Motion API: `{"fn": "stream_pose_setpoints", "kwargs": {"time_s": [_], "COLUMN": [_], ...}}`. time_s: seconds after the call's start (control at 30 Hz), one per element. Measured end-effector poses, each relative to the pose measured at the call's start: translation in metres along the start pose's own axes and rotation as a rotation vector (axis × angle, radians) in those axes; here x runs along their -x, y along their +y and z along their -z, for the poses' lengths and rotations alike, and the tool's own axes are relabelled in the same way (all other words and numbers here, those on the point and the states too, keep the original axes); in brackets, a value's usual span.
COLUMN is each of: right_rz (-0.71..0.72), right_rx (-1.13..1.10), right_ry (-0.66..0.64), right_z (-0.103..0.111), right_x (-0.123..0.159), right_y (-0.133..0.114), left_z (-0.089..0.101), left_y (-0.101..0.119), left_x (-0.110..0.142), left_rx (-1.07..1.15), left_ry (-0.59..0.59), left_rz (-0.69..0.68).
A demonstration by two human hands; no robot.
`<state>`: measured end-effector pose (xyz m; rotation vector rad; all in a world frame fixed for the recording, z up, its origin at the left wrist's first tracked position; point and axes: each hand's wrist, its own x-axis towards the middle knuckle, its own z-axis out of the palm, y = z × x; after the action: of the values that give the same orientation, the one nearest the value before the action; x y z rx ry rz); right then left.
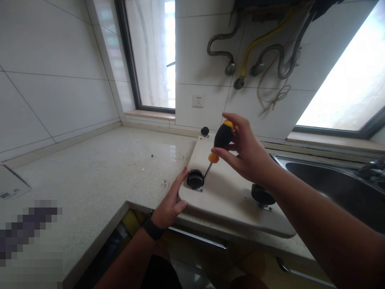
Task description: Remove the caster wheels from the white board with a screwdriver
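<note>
A white board (222, 196) with rounded corners lies flat on the counter, with black caster wheels on metal plates near its corners. My right hand (240, 148) grips a screwdriver (224, 136) with a black and yellow handle. Its shaft slants down to the plate beside the near left caster (195, 179); the tip is hidden behind the wheel. With fingers spread around the board's left corner, my left hand (170, 204) rests against the edge. My right forearm partly covers the near right caster (262, 194). At the back edge stands another caster (205, 131).
To the right of the board is a steel sink (319, 176) with a faucet (373, 168). A white box (13, 184) stands on the counter at the far left. Hoses (252, 44) hang on the tiled wall above a socket (198, 100). Small dark debris (152, 155) dots the counter.
</note>
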<state>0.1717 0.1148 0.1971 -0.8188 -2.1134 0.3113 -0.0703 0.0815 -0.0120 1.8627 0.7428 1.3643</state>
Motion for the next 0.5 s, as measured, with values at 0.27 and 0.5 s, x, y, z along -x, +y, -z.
{"fn": "stream_pose_setpoints", "kwargs": {"time_s": [0.27,0.5], "right_rz": [-0.077,-0.043], "right_rx": [0.095,-0.151], "right_ry": [0.024,-0.035], "right_z": [-0.002,0.008], "right_x": [-0.009,-0.022], "right_y": [-0.015,-0.015], "left_z": [0.0,-0.011], "left_y": [0.001,0.004], "left_x": [0.002,-0.002], "left_rx": [0.018,0.223], "left_ry": [0.005,0.084], "left_rz": [0.013,0.154]}}
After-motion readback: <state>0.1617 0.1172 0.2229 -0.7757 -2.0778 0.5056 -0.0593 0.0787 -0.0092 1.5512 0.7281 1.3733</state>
